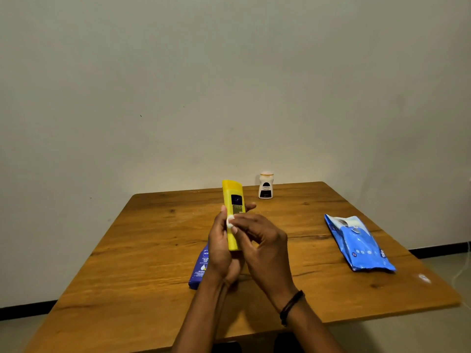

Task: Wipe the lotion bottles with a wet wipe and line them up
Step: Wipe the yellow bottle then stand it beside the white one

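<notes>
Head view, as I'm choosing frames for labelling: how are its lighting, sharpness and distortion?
Head view: dim, warm light with soft shadows under the forearms; wide-angle distortion bows the table edges; the label on the yellow lotion bottle is too soft to read; the right hand pinching the wet wipe looks slightly blurred.

Head view, angled down over table [153, 250]

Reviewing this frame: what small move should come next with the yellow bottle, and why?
Probably slide the wipe further along the yellow bottle. The left hand grips that bottle raised off the table, and the right hand pinches the wipe against its label side, so wiping looks unfinished. Lining it up beside the standing white bottle can likely wait.
</notes>
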